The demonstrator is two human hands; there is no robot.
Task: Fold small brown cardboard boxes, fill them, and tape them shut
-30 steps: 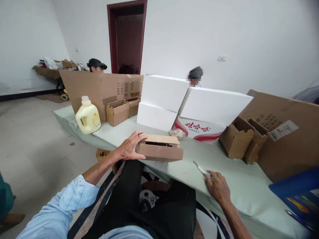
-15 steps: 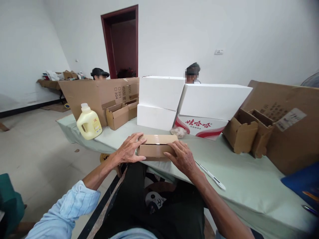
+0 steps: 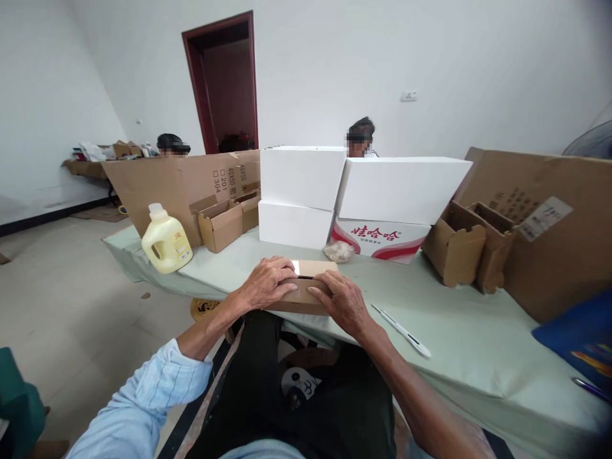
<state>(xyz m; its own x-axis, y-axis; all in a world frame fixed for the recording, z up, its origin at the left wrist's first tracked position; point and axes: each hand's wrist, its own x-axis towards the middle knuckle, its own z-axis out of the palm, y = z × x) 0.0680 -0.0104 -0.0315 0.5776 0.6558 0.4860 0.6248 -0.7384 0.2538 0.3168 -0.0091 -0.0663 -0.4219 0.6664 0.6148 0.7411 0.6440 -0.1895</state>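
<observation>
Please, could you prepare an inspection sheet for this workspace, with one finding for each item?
Surface: pale green tablecloth, covering the table.
Job's things: small cardboard box, dark gap along its top; white-handled craft knife lying to its right.
Clutter: yellow detergent jug, open cardboard boxes, white boxes, red-and-white carton, pen.
Grips: left grip and right grip, both bare hands, hold the small cardboard box, fingers on top, thumbs in front.
Cables: nothing seen.
Surroundings: two people, mostly hidden beyond the boxes; doorway; wall socket.

Oblong brown cardboard box (image 3: 300,301), narrow slit, at table's (image 3: 459,331) edge
</observation>
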